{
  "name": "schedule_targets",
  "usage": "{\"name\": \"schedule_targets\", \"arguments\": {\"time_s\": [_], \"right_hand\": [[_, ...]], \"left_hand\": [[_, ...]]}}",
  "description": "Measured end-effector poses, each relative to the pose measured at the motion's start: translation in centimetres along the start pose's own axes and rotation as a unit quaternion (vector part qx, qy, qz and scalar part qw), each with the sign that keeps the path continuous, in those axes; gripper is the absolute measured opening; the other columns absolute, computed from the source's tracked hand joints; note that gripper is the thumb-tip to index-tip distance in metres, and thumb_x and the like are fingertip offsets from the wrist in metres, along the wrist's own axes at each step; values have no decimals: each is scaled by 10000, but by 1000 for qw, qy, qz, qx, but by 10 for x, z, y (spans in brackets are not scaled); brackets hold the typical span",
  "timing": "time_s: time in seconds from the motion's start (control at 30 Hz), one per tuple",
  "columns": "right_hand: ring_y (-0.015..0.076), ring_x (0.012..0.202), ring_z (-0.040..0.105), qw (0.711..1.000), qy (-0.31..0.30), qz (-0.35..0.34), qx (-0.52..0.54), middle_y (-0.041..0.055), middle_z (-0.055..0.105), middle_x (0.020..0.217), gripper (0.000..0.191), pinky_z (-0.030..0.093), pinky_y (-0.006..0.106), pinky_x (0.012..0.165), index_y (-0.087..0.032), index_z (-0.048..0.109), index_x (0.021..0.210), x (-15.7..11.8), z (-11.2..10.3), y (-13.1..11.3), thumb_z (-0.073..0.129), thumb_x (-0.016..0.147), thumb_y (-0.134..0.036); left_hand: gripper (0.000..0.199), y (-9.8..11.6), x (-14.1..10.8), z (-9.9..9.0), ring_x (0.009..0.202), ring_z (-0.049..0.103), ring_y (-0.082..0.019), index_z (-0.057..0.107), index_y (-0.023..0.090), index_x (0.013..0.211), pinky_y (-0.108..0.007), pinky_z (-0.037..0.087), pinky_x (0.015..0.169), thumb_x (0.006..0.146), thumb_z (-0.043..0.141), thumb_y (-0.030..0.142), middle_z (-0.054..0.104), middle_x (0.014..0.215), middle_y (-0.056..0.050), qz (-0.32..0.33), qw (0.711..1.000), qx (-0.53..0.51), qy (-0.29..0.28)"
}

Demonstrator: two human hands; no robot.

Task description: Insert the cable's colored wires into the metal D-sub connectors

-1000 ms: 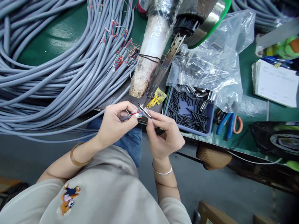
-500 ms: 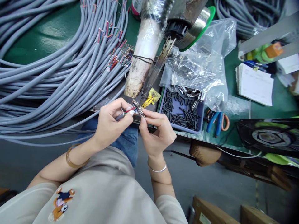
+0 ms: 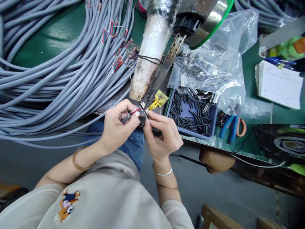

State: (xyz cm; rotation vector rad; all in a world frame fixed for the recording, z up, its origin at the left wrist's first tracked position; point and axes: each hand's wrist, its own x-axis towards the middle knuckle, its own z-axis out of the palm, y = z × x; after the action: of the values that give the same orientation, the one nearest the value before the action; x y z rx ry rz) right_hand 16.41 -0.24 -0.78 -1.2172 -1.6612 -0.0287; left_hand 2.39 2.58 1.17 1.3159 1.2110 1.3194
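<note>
My left hand (image 3: 119, 125) pinches the end of a grey cable (image 3: 125, 119), whose thin coloured wires (image 3: 136, 111) fan out toward a small metal connector (image 3: 144, 111). Thumb and fingers of my right hand (image 3: 164, 135) close on the connector's lower right end. Just above the connector is the tip of a dark metal soldering tool (image 3: 154, 90), which slants down from the upper right. A yellow piece (image 3: 158, 100) lies beside that tip. How the wires meet the connector's pins is too small to tell.
Grey cables (image 3: 71, 82) cover the left. A white tube (image 3: 152, 47) and a solder spool (image 3: 214, 25) stand above my hands. Rightward are a blue tray (image 3: 209, 136) of black sleeves, a plastic bag (image 3: 228, 73), pliers (image 3: 232, 127), paper (image 3: 278, 84) and a black fan (image 3: 283, 141).
The view has shifted a little, so the bench items at the right appear farther right. Both hands keep their grips, with the connector still near the tool tip.
</note>
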Motion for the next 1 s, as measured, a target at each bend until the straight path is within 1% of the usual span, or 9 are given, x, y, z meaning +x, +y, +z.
{"name": "schedule_targets", "arguments": {"time_s": [0.2, 0.33, 0.47, 0.57, 0.7, 0.77, 0.87, 0.93, 1.0], "right_hand": [[153, 886, 801, 999, 6, -24, -23, 23, 824, 1052, 197, 666, 255, 821, -232, 705, 967, 5, -2, -5, 777, 866, -79], [146, 882, 804, 997, 11, -60, -56, 56, 829, 1030, 151, 661, 223, 815, -198, 705, 955, 4, -3, -7, 770, 877, -86], [145, 861, 808, 991, -2, -100, -92, 63, 835, 996, 137, 661, 211, 802, -185, 667, 914, -2, -3, -5, 744, 889, -74], [145, 836, 810, 990, -3, -109, -94, 51, 837, 995, 156, 662, 213, 791, -194, 670, 933, -6, -3, -1, 746, 884, -66], [154, 839, 813, 991, 0, -109, -73, 31, 834, 1044, 203, 670, 228, 778, -229, 689, 967, -8, -5, 2, 788, 860, -87], [157, 855, 811, 996, -9, -73, -51, 29, 831, 1048, 200, 672, 241, 774, -234, 681, 952, -7, -8, 1, 783, 863, -88], [142, 836, 797, 997, -49, 49, 32, 12, 819, 973, 149, 661, 231, 715, -229, 654, 882, -6, -13, -4, 738, 898, -108], [136, 830, 790, 982, -88, 137, 92, 2, 803, 937, 126, 652, 216, 677, -225, 645, 859, -6, -16, -7, 704, 928, -139], [130, 776, 783, 973, -84, 182, 114, 1, 797, 942, 89, 642, 210, 631, -223, 663, 889, -6, -20, -10, 691, 945, -160]], "left_hand": [[146, 5, -2, -1, 676, 592, -113, 587, 190, 716, -187, 446, 542, 804, 699, 161, 616, 724, -4, -1, 1000, 12, 6], [147, 7, 0, -1, 620, 534, -94, 581, 187, 710, -185, 427, 535, 793, 687, 130, 597, 695, 14, -7, 1000, -8, 1], [146, 6, 2, -3, 594, 503, -82, 567, 183, 685, -176, 426, 530, 770, 672, 128, 593, 669, 25, -43, 998, -30, -21], [136, 4, 2, -4, 592, 505, -81, 569, 184, 676, -175, 430, 526, 757, 672, 151, 603, 665, 23, -60, 997, -32, -27], [130, 4, -2, -7, 542, 465, -61, 588, 176, 685, -166, 386, 485, 761, 691, 153, 579, 642, 32, -68, 995, -48, -45], [103, 5, -5, -10, 531, 474, -57, 619, 177, 766, -160, 399, 488, 768, 721, 167, 582, 646, 39, -84, 992, -71, -58], [205, 6, -9, -16, 566, 550, -74, 656, 176, 940, -164, 467, 532, 766, 762, 198, 628, 676, 29, -95, 984, -127, -82], [210, 7, -11, -20, 586, 582, -84, 672, 168, 946, -166, 478, 534, 759, 767, 185, 665, 701, 7, -92, 977, -154, -112], [154, 5, -12, -24, 562, 569, -76, 685, 163, 900, -163, 448, 499, 765, 759, 150, 686, 717, -7, -88, 972, -172, -136]]}}
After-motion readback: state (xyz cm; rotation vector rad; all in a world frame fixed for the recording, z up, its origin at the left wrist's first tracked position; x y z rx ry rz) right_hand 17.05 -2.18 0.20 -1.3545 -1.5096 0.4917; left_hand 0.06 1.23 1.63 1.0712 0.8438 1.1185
